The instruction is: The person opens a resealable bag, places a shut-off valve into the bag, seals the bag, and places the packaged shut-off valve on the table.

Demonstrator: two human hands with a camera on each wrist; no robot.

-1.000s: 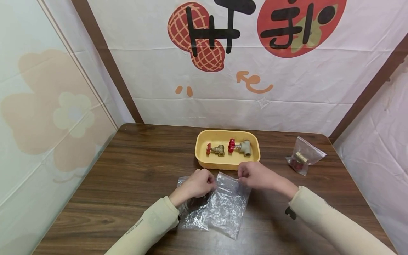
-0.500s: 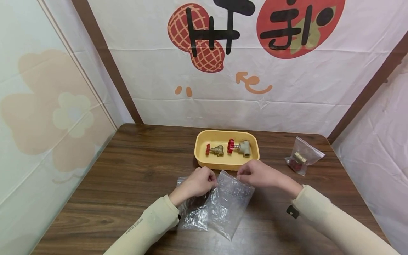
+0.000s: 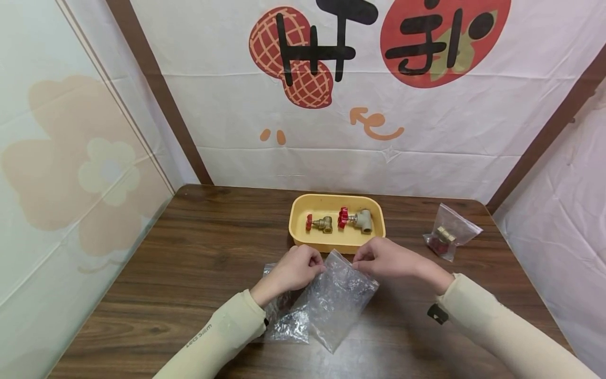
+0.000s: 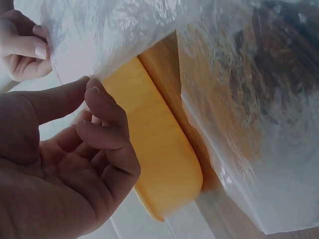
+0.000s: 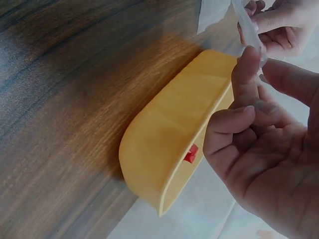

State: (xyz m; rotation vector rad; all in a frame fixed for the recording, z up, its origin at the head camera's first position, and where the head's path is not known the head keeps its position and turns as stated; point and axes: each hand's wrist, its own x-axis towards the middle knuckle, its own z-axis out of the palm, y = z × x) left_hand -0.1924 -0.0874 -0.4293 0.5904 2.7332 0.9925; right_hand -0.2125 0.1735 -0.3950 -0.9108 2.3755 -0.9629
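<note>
A clear zip bag (image 3: pixel 338 302) hangs slanted between my two hands, just in front of the yellow tray. My left hand (image 3: pixel 294 269) pinches its upper left edge between thumb and forefinger, as the left wrist view shows. At the upper right edge, my right hand (image 3: pixel 390 259) holds the bag (image 5: pixel 249 32) between thumb and forefinger. The bag looks flat, with nothing visible inside. Another clear bag (image 3: pixel 290 325) lies on the table below my left wrist, partly covered by that hand and the held bag.
Behind my hands stands the yellow tray (image 3: pixel 322 246). In it lie a brass valve (image 3: pixel 324 224) and a grey valve (image 3: pixel 363 220), both with red handwheels. To the right, a clear bag (image 3: pixel 461 227) with a brass and red piece rests on the wooden table (image 3: pixel 189 279).
The held bag has been raised slightly and turned, its lower end swinging left. My left hand has moved slightly up and right. The second bag and the tray stay in place.
</note>
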